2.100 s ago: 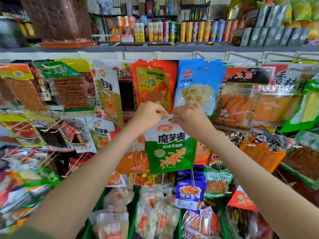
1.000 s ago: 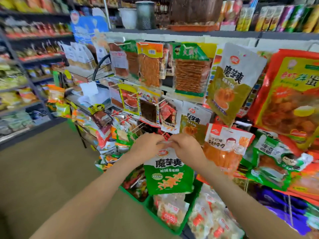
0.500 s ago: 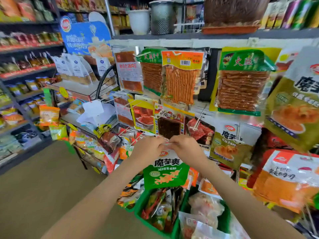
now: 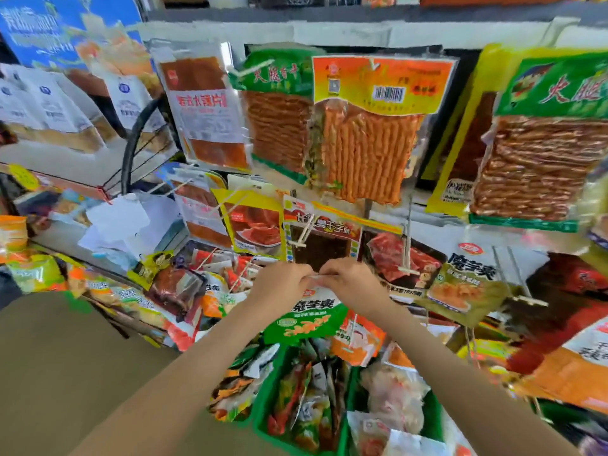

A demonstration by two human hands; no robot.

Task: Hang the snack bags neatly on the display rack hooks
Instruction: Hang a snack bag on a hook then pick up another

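Meanwhile, the view has swung left along the rack: the blue and orange packs of two seconds ago are gone, and long sausage-stick packs now hang above. The green snack bag has travelled along too and is not yet hung. The left hand and right hand each pinch its top edge, close together, in front of a dark pack. I judge a free hook is being sought. White hook prongs jut out just above the knuckles (easy to snag). Green bins crowd below, and the only open room is the floor at left.
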